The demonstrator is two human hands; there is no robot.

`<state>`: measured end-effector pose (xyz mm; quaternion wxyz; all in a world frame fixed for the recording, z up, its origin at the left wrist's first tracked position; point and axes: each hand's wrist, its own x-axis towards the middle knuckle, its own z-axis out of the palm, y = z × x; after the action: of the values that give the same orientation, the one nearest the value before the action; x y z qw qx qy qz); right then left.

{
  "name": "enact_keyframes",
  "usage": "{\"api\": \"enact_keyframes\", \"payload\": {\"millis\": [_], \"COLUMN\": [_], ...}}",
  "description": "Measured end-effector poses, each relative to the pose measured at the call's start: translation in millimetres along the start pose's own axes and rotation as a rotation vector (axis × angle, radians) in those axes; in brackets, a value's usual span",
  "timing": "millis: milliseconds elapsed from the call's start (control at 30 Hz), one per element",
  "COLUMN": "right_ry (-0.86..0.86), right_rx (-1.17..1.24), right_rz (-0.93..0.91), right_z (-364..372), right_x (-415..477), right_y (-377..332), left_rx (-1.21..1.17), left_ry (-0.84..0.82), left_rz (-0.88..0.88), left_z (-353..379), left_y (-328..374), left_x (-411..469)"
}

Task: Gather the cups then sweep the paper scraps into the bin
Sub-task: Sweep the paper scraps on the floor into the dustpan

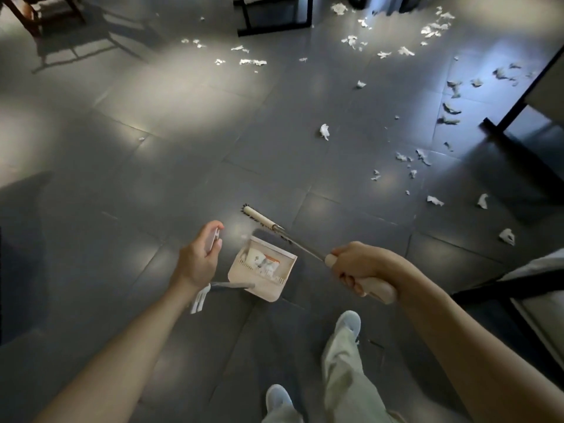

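Note:
A beige dustpan (pixel 268 288) sits on the dark tiled floor in front of me. A white paper cup with orange print (pixel 264 261) lies on its side inside the pan. My left hand (pixel 200 257) is curled around a white grip, apparently the end of the dustpan's grey handle (pixel 233 286). My right hand (pixel 358 265) is closed on the cream grip of a broom. The broom head (pixel 259 218) rests on the floor just beyond the pan. White paper scraps are strewn ahead: one (pixel 324 131) in the middle, several (pixel 422 157) at the right, several more (pixel 433 29) far off.
A black table frame (pixel 518 141) stands at the right and another dark frame (pixel 488 296) at the near right. A black stand (pixel 274 25) and a wooden chair (pixel 36 16) are at the far side. My feet (pixel 348 323) are below the pan.

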<state>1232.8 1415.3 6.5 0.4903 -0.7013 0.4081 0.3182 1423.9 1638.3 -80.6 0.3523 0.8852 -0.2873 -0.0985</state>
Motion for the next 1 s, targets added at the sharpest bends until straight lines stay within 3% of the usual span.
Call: {"api": "enact_keyframes", "payload": {"millis": [200,533,1000], "right_ry": [0.143,0.350,0.674], "right_rx": [0.283,0.512,0.915], "right_rz": [0.049,0.095,0.271], "right_z": [-104,-292,-452], "right_x": [48,98,136], "right_y": [37,113,251], "left_rx": [0.043,0.014,-0.014], "left_ry": [-0.079,-0.230,-0.504], "left_rz": [0.100,0.302,0.530], "left_z": [65,198,381], "left_y": [89,248,415], "left_x": [86,217,358]}}
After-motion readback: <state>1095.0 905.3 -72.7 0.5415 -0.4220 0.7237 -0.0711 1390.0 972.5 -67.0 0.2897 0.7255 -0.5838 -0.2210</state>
